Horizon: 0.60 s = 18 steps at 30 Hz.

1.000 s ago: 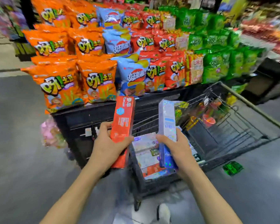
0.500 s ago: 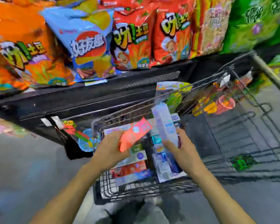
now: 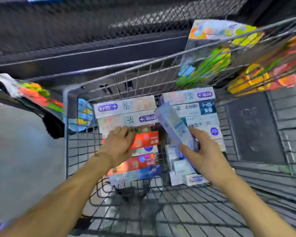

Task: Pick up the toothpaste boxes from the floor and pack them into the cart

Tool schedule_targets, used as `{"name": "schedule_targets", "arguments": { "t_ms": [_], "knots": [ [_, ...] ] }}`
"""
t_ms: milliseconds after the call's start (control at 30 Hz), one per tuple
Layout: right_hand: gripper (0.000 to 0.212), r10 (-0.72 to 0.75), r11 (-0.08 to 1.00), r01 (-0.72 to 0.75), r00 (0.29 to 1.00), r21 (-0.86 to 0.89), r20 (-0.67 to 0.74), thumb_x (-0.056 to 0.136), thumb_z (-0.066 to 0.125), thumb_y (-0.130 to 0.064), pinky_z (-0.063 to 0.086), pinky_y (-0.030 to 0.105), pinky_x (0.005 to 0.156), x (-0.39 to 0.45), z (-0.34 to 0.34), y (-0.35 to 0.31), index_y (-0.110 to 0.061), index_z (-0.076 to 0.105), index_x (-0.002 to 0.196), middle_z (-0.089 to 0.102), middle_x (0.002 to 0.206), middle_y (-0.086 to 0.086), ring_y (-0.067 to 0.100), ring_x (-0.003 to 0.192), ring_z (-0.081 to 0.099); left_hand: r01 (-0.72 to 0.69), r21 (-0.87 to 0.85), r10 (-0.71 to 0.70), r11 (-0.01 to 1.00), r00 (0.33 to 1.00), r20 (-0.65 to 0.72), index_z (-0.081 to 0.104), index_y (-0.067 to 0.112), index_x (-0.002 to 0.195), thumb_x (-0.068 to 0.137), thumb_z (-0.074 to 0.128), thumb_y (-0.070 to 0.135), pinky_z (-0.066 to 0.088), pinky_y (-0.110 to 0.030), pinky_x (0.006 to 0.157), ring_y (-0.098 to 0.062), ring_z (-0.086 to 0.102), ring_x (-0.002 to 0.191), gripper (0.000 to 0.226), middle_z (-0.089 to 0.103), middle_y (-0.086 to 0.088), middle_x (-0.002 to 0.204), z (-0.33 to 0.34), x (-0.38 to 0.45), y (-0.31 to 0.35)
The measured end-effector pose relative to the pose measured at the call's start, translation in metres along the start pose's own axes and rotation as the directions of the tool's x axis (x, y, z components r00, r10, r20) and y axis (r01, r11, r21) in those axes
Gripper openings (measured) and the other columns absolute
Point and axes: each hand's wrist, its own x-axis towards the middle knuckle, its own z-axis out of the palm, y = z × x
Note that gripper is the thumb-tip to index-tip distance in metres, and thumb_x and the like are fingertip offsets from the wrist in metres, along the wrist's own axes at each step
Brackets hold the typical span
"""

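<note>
A: Setting the red box [image 3: 144, 140] flat w/ left hand [image 3: 117, 147] – fingers curled on its end, in the cart [image 3: 67, 134] stack.
B: Right hand [image 3: 203, 156] grips the pale box [image 3: 173, 127], tilted above the right-side row – lay it level, edges flush.

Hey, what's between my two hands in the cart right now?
In the head view, between left hand and right hand: red toothpaste box and a dark gap.

Red-orange box [image 3: 145, 140], pale blue box [image 3: 173, 124], grey wire cart [image 3: 79, 151]
</note>
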Motion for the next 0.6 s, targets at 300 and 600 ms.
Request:
{"name": "schedule_targets", "arguments": {
  "t_ms": [300,600],
  "knots": [
    [0.026,-0.018,0.997,0.022,0.998,-0.073,0.063,0.090,0.071,-0.021,0.051,0.043,0.084,0.026,0.034,0.026,-0.036,0.062,0.110,0.066,0.100,-0.007,0.015,0.095,0.060,0.042,0.087,-0.027,0.995,0.986,-0.166,0.058,0.008,0.129,0.072,0.083,0.031,0.046,-0.046,0.076,-0.036,0.049,0.098,0.066,0.057,-0.016,0.115,0.029,0.005,-0.020],
    [0.050,-0.103,0.950,0.143,0.983,-0.279,0.154,0.093,0.069,-0.029,0.042,0.031,0.075,0.034,0.055,0.033,-0.035,0.052,0.139,0.059,0.116,-0.015,0.008,0.106,0.051,0.143,0.100,-0.122,0.985,0.974,-0.190,0.051,0.010,0.136,0.069,0.085,0.041,0.039,-0.049,0.097,-0.038,0.050,0.115,0.081,0.057,-0.016,0.126,0.005,-0.008,-0.031]
  ]
}}
